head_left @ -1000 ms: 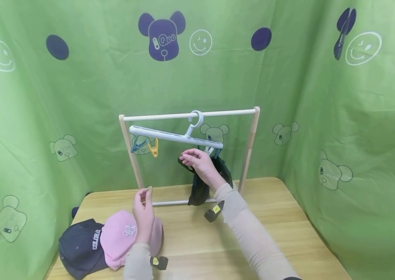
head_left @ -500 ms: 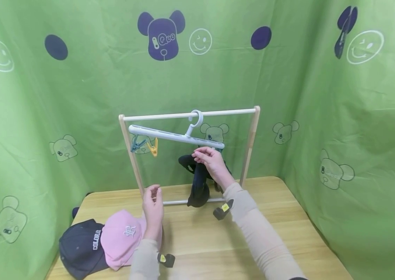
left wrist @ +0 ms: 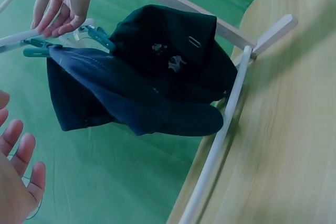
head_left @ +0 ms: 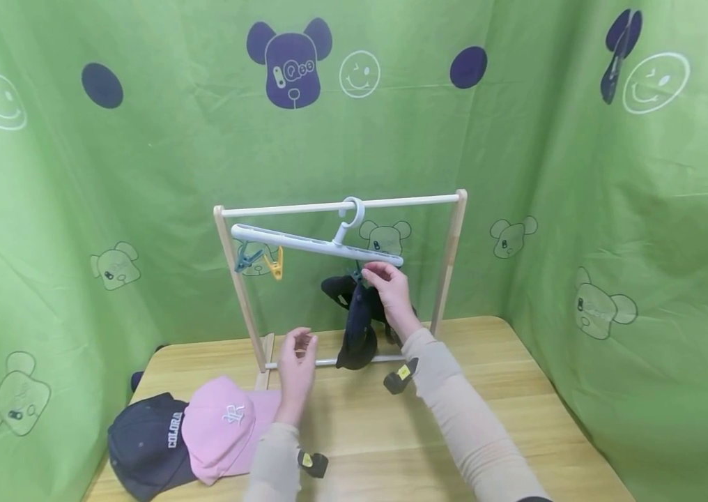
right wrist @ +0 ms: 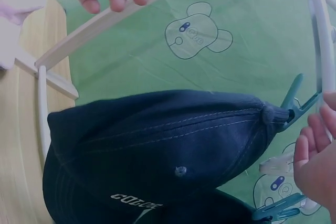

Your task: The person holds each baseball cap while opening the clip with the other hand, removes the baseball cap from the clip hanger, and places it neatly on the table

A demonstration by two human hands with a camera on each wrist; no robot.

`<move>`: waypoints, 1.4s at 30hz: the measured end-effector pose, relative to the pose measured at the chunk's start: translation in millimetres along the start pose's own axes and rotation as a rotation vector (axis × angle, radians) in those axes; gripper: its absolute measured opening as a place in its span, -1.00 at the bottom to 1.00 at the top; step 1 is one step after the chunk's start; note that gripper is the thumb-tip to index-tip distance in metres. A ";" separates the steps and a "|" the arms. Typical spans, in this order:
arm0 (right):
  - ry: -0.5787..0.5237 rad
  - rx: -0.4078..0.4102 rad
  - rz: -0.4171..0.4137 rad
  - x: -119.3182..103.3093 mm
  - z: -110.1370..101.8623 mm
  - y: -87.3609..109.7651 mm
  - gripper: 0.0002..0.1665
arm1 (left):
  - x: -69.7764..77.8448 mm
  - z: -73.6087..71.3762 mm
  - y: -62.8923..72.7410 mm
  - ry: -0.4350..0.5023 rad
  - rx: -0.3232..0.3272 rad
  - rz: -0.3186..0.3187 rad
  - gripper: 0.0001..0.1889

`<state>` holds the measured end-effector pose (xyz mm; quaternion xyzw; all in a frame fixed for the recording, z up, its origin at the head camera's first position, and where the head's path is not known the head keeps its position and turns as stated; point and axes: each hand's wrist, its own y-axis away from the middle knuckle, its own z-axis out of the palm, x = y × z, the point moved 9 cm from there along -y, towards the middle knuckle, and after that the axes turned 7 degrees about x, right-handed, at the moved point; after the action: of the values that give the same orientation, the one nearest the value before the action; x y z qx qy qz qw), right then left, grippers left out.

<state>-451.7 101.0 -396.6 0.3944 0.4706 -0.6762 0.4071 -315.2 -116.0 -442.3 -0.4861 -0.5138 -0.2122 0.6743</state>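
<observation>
A pale blue clip hanger [head_left: 285, 240] hangs tilted, its right end lower. Dark cap fabric [head_left: 360, 328] hangs below that end; in the right wrist view the cap [right wrist: 157, 135] bears white lettering, with a teal clip [right wrist: 296, 103] on its edge. A second teal clip [right wrist: 278, 208] is lower, also at dark fabric. Whether this is one cap or two, I cannot tell. My right hand [head_left: 394, 296] holds the hanger bar near its low end, beside the clips. My left hand [head_left: 297, 373] hovers in front of the rack, fingers loosely bent, holding nothing.
A rack with wooden posts [head_left: 448, 265] and a white top rail [head_left: 285, 209] stands on the wooden table [head_left: 486, 418]. A navy cap [head_left: 147, 443] and a pink cap [head_left: 219, 425] lie at left. A blue-green clip [head_left: 246, 259] and a yellow clip [head_left: 275, 265] hang from the hanger's left part.
My left hand has moved right, away from the pink cap. My right hand has shifted right, from beside the dark cap's strap to the hanger's low end, leaving a teal clip in sight.
</observation>
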 end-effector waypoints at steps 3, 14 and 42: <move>0.126 -0.018 0.015 2.7 2.7 0.5 -0.63 | -3.1 5.8 0.6 0.017 -0.017 0.005 -0.75; 0.299 -0.084 0.066 11.2 15.2 -1.2 -0.43 | -21.4 29.8 -1.5 0.074 -0.104 -0.013 -0.64; 0.240 -0.042 0.139 20.4 21.0 1.1 -0.62 | -47.3 57.4 6.5 0.066 -0.175 -0.040 -0.64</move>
<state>-461.1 77.0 -410.5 0.4956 0.5016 -0.5843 0.4017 -356.1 -73.1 -487.7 -0.5254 -0.4803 -0.2857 0.6416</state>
